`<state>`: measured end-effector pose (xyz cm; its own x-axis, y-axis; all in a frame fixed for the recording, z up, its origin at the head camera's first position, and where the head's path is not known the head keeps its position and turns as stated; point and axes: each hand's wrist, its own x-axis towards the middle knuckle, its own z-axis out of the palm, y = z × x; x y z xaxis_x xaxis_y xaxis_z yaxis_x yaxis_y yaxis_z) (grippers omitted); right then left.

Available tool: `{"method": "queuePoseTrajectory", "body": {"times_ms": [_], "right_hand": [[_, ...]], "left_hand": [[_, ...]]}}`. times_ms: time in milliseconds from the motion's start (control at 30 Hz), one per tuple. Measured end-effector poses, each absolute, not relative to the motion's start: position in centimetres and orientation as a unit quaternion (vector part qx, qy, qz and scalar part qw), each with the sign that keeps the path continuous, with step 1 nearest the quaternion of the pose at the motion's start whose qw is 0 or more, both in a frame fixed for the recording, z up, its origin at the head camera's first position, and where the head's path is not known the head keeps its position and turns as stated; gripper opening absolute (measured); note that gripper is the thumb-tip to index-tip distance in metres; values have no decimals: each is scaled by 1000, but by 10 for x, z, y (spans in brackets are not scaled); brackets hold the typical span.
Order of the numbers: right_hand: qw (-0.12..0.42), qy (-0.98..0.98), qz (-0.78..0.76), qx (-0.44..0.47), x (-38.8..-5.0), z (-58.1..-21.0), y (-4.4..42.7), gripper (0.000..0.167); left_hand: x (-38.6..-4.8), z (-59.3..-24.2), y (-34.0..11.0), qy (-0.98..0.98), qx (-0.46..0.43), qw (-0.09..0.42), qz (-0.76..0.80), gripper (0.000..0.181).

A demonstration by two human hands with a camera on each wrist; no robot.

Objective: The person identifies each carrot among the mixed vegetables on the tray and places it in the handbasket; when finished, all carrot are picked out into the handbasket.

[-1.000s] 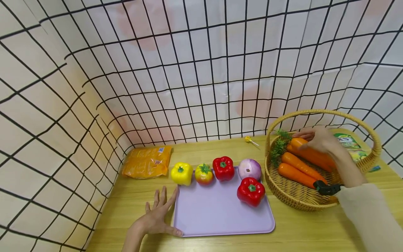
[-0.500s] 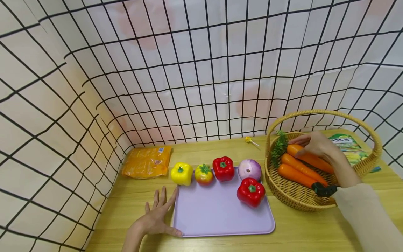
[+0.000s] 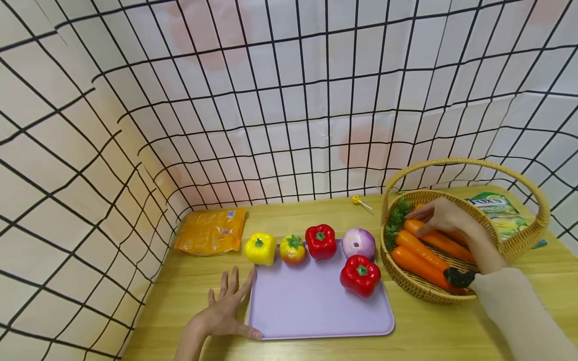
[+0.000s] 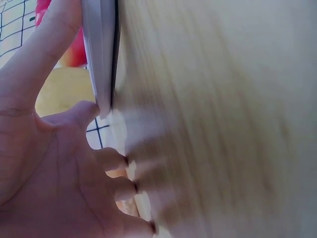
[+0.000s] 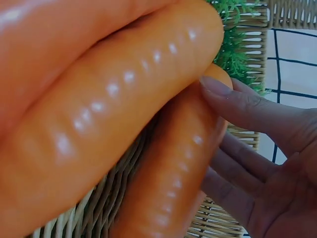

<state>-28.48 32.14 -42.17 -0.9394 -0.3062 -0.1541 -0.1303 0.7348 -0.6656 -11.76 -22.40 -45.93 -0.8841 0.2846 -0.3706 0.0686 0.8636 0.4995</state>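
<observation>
My right hand is inside the wicker basket, pinching an orange carrot near its leafy end. In the right wrist view the thumb lies on one side of this carrot, with the fingers around the other. Other carrots lie alongside, and green tops show at the basket's left. My left hand is spread flat at the left edge of the lilac tray, its thumb at the front corner. In the left wrist view the fingertips touch the table and tray edge.
On or at the tray are a yellow pepper, a tomato, red peppers and a purple onion. An orange packet, a lollipop and a green packet lie behind. The basket handle arches above my right hand.
My right hand has moved left and down onto a carrot. The carrots have shifted slightly left in the basket, and another shows behind. My left hand has stayed put.
</observation>
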Motion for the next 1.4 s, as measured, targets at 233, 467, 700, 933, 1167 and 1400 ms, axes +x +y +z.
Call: {"method": "queuePoseTrajectory", "body": {"times_ms": [233,467,700,933,1167,1400], "right_hand": [[125,926,-338,-112,-285,-424,323,49],[130,930,-321,-121,-287,-426,329,51],[135,932,-309,-131,-287,-426,332,48],[137,927,-322,-133,-288,-428,332,46],[142,925,-325,-134,-289,-431,330,43],[149,921,-331,-140,-289,-430,329,34]], "left_hand": [[-120,-466,-228,929,112,212,283,139],[-119,-461,-226,934,98,220,263,139],[-121,-468,-229,929,102,220,278,141],[-118,-460,-225,935,96,225,257,140],[-116,-460,-227,933,89,227,265,137],[-119,-470,-232,930,98,217,278,138]]}}
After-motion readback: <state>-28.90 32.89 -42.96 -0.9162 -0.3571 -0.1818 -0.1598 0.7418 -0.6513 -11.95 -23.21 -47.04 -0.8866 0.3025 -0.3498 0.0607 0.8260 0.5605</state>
